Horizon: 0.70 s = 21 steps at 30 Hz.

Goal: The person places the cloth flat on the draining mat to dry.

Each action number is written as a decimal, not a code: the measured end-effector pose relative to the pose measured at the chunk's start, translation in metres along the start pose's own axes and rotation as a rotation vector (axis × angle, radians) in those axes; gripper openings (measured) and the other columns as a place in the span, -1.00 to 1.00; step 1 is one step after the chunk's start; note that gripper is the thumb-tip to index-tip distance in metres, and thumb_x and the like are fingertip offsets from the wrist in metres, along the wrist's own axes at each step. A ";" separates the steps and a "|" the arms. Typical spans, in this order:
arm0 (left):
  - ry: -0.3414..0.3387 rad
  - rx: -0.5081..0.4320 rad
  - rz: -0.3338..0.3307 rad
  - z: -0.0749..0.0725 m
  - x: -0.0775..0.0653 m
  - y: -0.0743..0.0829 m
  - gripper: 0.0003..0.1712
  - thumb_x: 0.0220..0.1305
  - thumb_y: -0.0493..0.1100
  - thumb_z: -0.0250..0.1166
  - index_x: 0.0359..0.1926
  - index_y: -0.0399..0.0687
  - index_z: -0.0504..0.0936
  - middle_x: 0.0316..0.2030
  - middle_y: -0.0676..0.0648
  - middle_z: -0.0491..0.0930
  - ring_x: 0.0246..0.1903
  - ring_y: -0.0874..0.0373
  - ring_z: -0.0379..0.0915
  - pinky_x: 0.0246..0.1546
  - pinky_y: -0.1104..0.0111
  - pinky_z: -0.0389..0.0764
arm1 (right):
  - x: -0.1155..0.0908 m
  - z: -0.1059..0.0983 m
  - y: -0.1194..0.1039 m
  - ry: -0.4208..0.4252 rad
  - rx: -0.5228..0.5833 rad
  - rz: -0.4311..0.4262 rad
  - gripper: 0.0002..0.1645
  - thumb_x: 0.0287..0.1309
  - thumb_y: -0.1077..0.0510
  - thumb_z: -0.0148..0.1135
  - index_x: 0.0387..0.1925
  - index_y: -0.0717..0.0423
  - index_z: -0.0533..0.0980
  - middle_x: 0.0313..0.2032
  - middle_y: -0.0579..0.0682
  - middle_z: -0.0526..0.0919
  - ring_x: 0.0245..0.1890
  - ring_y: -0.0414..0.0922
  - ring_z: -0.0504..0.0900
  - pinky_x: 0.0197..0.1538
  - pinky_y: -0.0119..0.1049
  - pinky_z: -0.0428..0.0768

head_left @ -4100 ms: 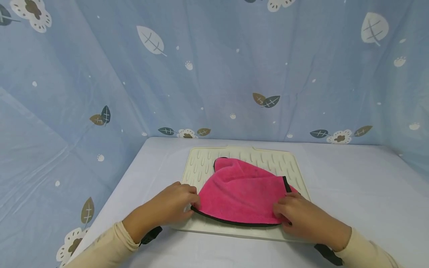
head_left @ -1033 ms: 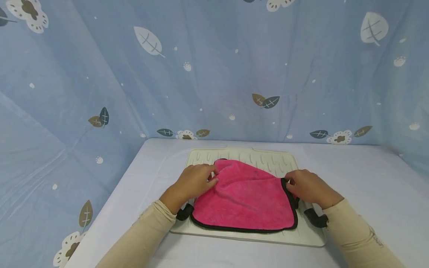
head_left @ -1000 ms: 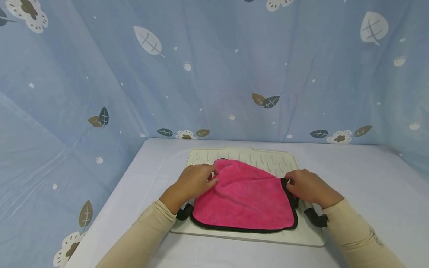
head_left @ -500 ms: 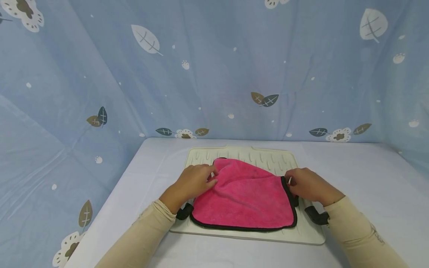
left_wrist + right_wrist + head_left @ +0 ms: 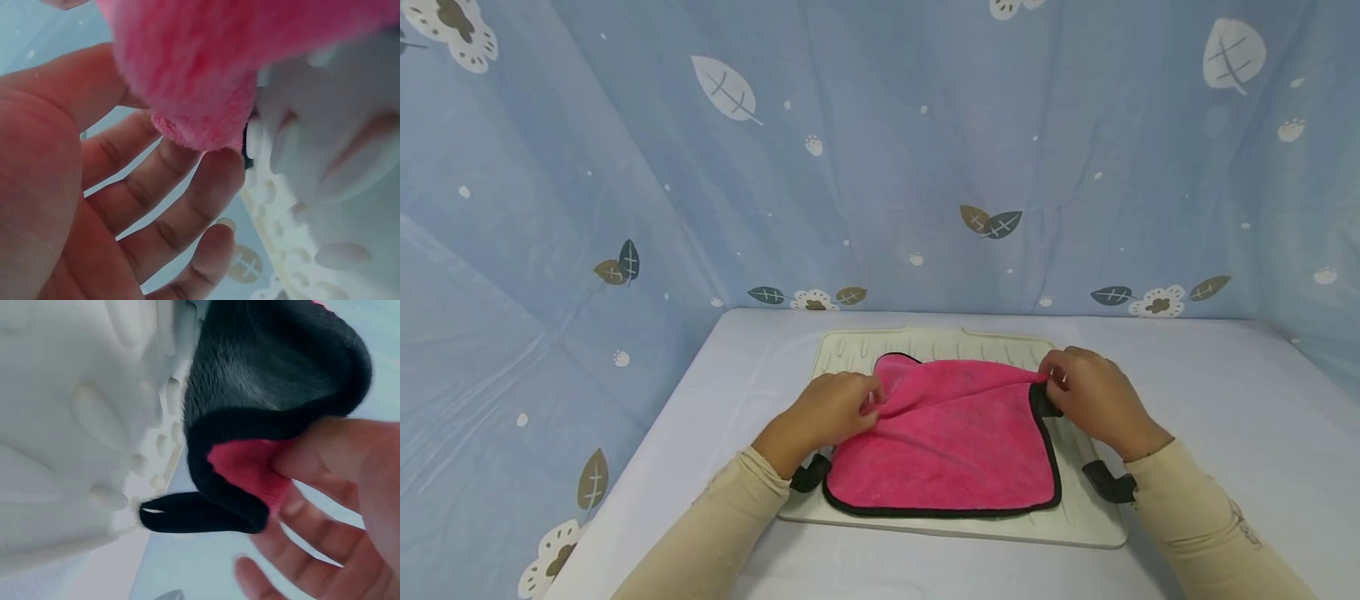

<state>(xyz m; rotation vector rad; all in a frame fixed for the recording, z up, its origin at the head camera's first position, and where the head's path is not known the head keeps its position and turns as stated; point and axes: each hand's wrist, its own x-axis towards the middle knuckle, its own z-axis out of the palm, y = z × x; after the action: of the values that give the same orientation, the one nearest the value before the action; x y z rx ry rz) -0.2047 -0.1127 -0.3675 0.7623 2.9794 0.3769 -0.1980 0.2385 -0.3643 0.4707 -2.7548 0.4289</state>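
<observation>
A pink towel with black edging (image 5: 947, 450) lies partly folded on a cream ribbed mat (image 5: 1082, 525). At its left side, my left hand (image 5: 835, 408) pinches a fold of the pink cloth between thumb and fingers. My right hand (image 5: 1090, 392) grips the towel's right edge and holds it up off the mat. The right wrist view shows the towel's dark grey underside (image 5: 262, 375) and a black hanging loop (image 5: 200, 512) near the right thumb (image 5: 325, 450). In the left wrist view, the gathered fold (image 5: 200, 119) sits against the left fingertips.
The mat rests on a table under a white cloth (image 5: 1187, 400). Behind and to the left hangs a blue curtain with leaf and flower prints (image 5: 865, 167). Black straps (image 5: 1108, 483) show at both wrists.
Both hands have left the towel's front edge, which now lies on the mat, for its sides. Lately my right hand has moved away from me and up, lifting the right edge; the fold stretches tighter.
</observation>
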 end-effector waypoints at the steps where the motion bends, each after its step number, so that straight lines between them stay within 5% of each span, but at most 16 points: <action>1: -0.009 -0.006 -0.001 -0.001 0.000 0.000 -0.86 0.24 -0.14 0.38 -0.17 0.05 0.67 -0.52 0.14 0.52 -0.48 0.27 0.42 -0.40 0.34 0.47 | 0.000 0.000 -0.001 0.038 -0.003 -0.003 -0.88 0.06 0.37 0.32 -0.32 0.18 0.65 -0.49 0.01 0.58 -0.48 -0.12 0.49 -0.40 -0.21 0.52; 8: -0.045 -0.027 0.005 -0.003 -0.003 0.000 -0.88 0.22 -0.15 0.39 -0.20 0.05 0.66 -0.57 0.14 0.47 -0.51 0.26 0.39 -0.42 0.35 0.44 | -0.001 0.001 -0.004 0.191 -0.015 -0.018 -0.85 0.03 0.41 0.33 -0.32 0.20 0.66 -0.47 0.05 0.57 -0.44 -0.06 0.48 -0.38 -0.15 0.52; 21: -0.076 -0.061 0.056 -0.001 -0.004 0.002 -0.96 0.21 -0.17 0.38 -0.31 0.08 0.67 -0.60 0.16 0.45 -0.50 0.25 0.38 -0.40 0.34 0.43 | -0.001 0.010 0.003 -0.133 0.004 0.079 -0.89 0.11 0.35 0.30 -0.28 0.19 0.63 -0.50 0.01 0.54 -0.50 -0.13 0.46 -0.39 -0.19 0.51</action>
<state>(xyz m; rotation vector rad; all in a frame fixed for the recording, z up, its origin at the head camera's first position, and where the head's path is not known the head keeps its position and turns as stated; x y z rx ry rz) -0.2009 -0.1131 -0.3662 0.8360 2.8674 0.4289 -0.2008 0.2384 -0.3745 0.4059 -2.9093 0.4372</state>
